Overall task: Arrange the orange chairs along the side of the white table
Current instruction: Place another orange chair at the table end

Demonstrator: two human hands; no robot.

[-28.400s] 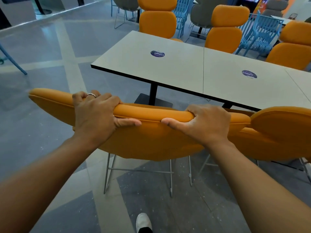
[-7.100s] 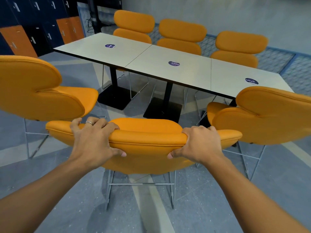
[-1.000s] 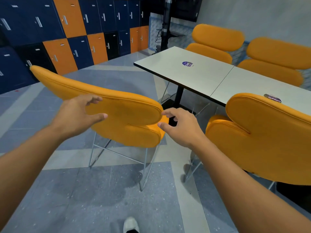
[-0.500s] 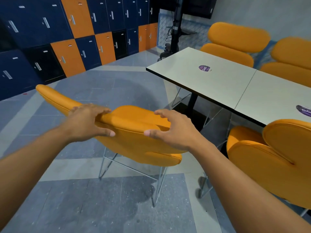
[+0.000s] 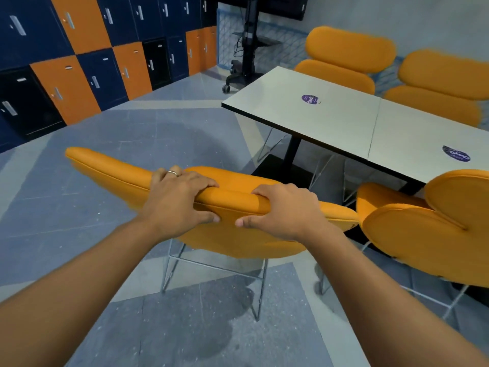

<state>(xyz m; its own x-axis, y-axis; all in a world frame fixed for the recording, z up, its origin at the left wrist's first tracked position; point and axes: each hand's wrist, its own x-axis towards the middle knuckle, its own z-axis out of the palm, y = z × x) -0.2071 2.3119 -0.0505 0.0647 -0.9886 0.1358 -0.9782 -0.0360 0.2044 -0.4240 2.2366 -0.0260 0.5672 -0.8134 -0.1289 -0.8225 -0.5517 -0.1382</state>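
The grey tiled floor (image 5: 79,234) takes up most of the view, and the long white table (image 5: 330,120) runs across it from the middle off to the right, made of sections set end to end. Two far chairs (image 5: 349,49), orange like the rest, sit along its other side with their backs rising above the top. On the near side, a third chair (image 5: 423,242) stands at the right with its seat close to the table edge.

The fourth chair (image 5: 238,242) is the one being handled. It stands on the floor off the table's near left corner, apart from the table, turned at an angle, with its right end just beside the third chair. The job looks well along. What seems left is to swing this chair square and push it in at the end section next to its neighbour. Whether more chairs wait out of view cannot be told.

Along the back left wall, the blue and orange lockers (image 5: 87,62) are the only containers here. Every door in sight is shut, so their contents are hidden.

The left hand (image 5: 177,200) and right hand (image 5: 285,210) both grip the top edge of the fourth chair's back, close together, with fingers curled over it and thumbs on the near face. A ring (image 5: 173,172) shows on the left hand, and small round purple stickers (image 5: 310,99) mark the table.
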